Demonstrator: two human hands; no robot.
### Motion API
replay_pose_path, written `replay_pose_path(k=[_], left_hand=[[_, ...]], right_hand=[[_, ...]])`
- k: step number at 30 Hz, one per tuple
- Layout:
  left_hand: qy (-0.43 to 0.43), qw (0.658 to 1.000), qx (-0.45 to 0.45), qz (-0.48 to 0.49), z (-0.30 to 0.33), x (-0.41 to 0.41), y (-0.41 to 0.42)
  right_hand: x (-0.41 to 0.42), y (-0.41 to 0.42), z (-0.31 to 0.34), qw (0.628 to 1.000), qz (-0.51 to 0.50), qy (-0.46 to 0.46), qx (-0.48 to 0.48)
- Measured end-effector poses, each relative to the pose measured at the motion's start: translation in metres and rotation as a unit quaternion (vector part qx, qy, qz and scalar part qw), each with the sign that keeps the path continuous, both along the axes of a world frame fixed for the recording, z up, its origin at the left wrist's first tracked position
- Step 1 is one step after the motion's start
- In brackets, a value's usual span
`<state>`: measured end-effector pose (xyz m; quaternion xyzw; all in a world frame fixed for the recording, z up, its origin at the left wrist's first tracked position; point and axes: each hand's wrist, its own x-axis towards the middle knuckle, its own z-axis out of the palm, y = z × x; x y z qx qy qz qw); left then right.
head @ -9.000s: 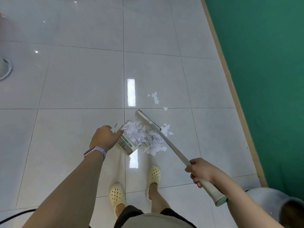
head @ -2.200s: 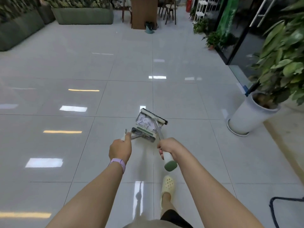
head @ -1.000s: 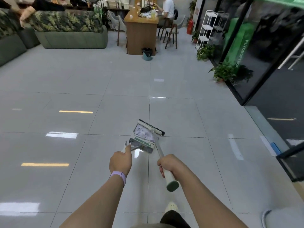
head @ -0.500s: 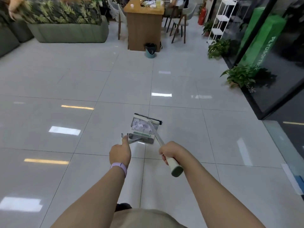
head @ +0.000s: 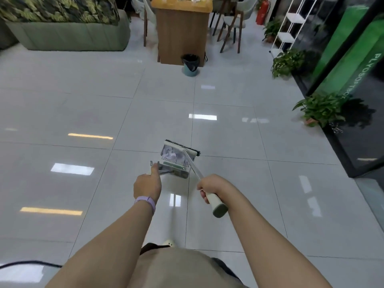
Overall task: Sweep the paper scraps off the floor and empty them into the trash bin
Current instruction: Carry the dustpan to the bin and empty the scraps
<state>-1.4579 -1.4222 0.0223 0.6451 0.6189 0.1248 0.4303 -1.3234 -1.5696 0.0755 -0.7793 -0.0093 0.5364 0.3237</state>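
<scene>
My left hand (head: 148, 186) grips the handle of a small dustpan (head: 176, 163) held above the floor in front of me. White paper scraps (head: 173, 153) lie inside the pan. My right hand (head: 209, 186) grips the white handle of a broom (head: 192, 164), whose dark bristle head rests across the pan's far edge. A teal trash bin (head: 190, 65) with a black liner stands far ahead on the floor, in front of a wooden desk (head: 182, 30).
Glossy grey tiles stretch between me and the bin. A green sofa (head: 66, 34) stands at the far left, chairs beside the desk. Potted plants (head: 318, 110), a white rack (head: 288, 23) and a dark glass wall line the right. A black cable (head: 27, 263) lies at lower left.
The scraps went from the floor into the dustpan. Since then I have walked forward carrying pan and broom; the trash bin and desk have drawn closer and larger in view.
</scene>
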Motion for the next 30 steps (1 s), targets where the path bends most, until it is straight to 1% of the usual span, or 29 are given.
replay_pose_path(k=[4,6,10,14,17,20,25,30], left_hand=[[-0.01,1.0,0.005,-0.012,0.008,0.084,0.08],[-0.015,1.0,-0.006,-0.005,0.007,0.125,0.111],[-0.04,0.998,-0.026,0.032,0.002,0.222,0.183],[-0.039,0.999,-0.008,0.019,-0.002,0.328,0.243],[-0.033,0.999,-0.003,0.033,0.001,0.406,0.281],[-0.047,0.998,-0.011,0.05,0.017,0.484,0.318],[-0.058,0.995,-0.024,0.083,0.026,0.578,0.378],[-0.052,0.996,-0.025,0.072,0.018,0.676,0.453]], right_hand=[[0.074,0.08,0.004,0.999,-0.038,0.006,0.013],[0.111,0.113,0.006,0.999,-0.044,0.006,0.02],[0.203,0.175,-0.003,0.999,-0.033,-0.004,0.019],[0.308,0.235,-0.011,0.999,-0.018,-0.011,0.026],[0.388,0.274,-0.005,0.999,-0.011,-0.015,0.03],[0.464,0.31,0.007,0.999,0.011,-0.019,0.026],[0.571,0.374,0.023,0.999,0.038,-0.021,0.017],[0.672,0.444,0.008,0.999,0.035,-0.02,0.012]])
